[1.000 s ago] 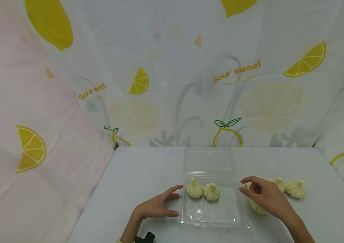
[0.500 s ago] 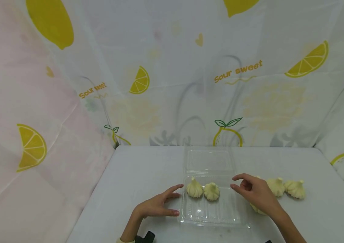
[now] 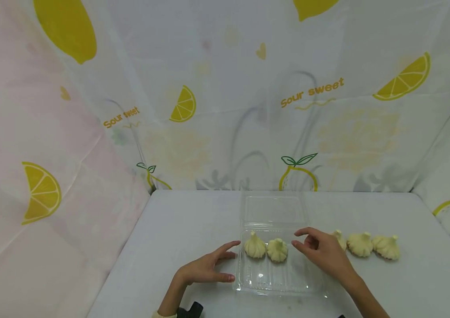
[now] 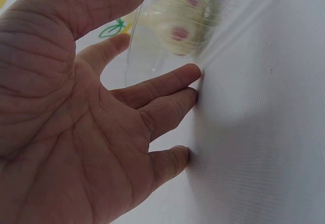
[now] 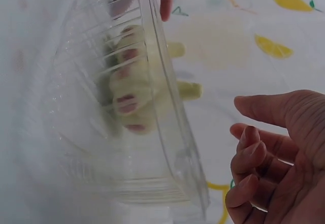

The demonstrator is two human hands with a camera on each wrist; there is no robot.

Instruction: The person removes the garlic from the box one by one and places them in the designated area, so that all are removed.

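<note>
White surface (image 3: 185,221) | clear box (image 3: 280,280) on it, lid open | left hand (image 3: 203,268), fingers wide, by box's left edge | right hand (image 3: 325,252), narrow fingertip gap, over box's right side | two garlic bulbs (image 3: 254,246) inside, three more bulbs (image 3: 360,244) at right

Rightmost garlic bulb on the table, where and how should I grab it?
I'd pinch the garlic bulb by its stubby stem, coming down from above and the right: the stem leans that way, and the neighbouring bulb crowds its left side, leaving little finger room.
</note>
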